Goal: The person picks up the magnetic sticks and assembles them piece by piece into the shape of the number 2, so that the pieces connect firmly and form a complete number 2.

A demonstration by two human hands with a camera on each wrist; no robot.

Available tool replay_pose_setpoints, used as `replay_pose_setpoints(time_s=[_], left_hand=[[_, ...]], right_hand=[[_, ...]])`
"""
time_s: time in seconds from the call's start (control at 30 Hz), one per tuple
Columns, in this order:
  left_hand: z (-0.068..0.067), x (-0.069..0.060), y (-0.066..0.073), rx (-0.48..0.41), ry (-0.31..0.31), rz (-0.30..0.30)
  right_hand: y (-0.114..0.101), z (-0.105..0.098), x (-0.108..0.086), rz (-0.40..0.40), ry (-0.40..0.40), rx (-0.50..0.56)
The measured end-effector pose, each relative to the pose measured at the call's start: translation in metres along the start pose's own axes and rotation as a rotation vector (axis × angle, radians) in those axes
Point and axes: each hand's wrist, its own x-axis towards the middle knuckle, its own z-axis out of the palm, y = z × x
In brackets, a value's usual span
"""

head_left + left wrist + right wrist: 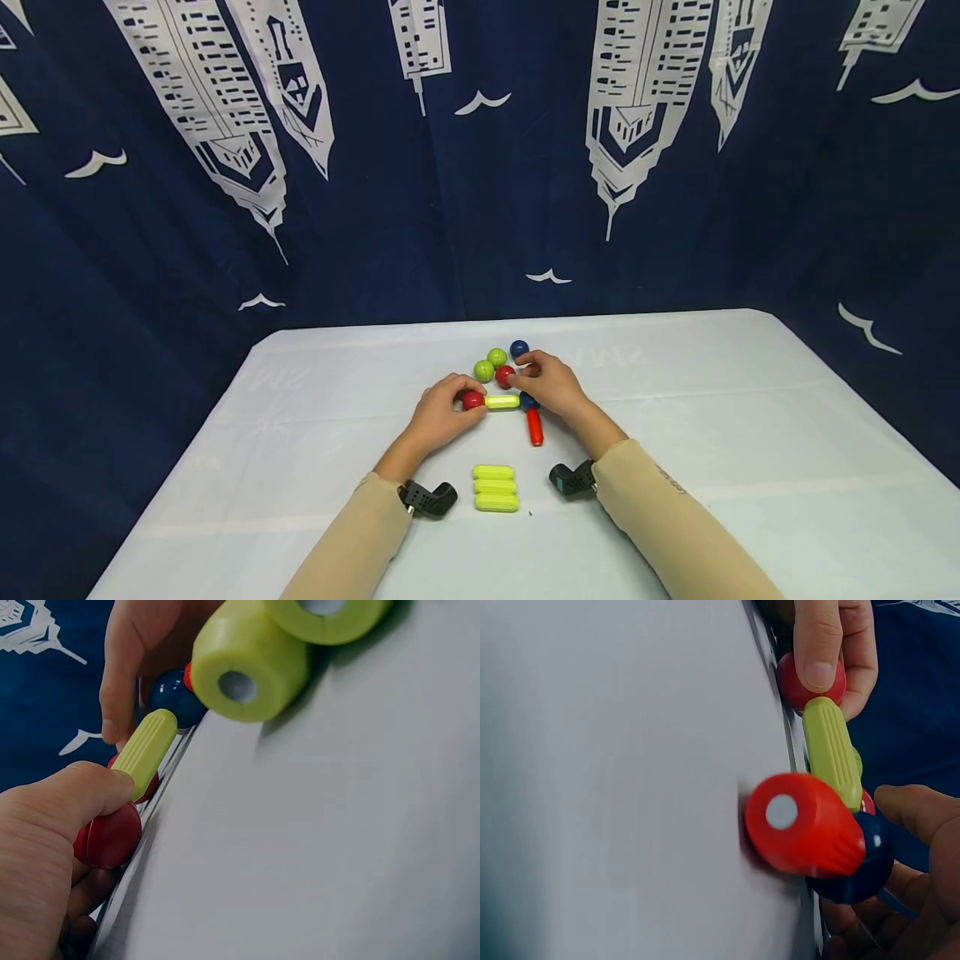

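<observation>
My left hand (pixel 444 414) grips a red ball (pixel 473 400) between thumb and fingers. From that ball a yellow-green ribbed rod (pixel 502 402) runs to a dark blue ball (pixel 529 400). A red rod (pixel 802 825) sticks out from the same blue ball toward my body. Just beyond this joined piece, my right hand (pixel 553 385) reaches with thumb and index finger apart. Its thumb is close to a second red ball (pixel 505 377); whether they touch I cannot tell. The right hand's lower fingers are partly hidden behind the blue ball in the right wrist view.
Two green balls (pixel 484 370) and another blue ball (pixel 519 348) lie behind the joined piece. Several yellow-green rods (pixel 495 487) lie side by side nearer to me, between the forearms. A dark blue printed curtain (pixel 450 208) hangs behind the white table (pixel 675 400).
</observation>
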Motion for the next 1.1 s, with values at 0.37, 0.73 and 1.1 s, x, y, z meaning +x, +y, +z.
replay_pose_setpoints(time_s=[0.37,0.73,1.1], left_hand=[[-0.001,0.000,0.001,-0.005,0.007,0.012],[0.000,0.000,0.000,0.001,0.009,0.011],[0.000,0.000,-0.001,0.013,-0.004,0.009]], right_hand=[[-0.003,0.008,0.004,0.009,0.012,-0.118],[-0.002,0.011,0.004,0.002,0.022,-0.126],[-0.006,-0.004,-0.005,-0.019,0.045,0.002]])
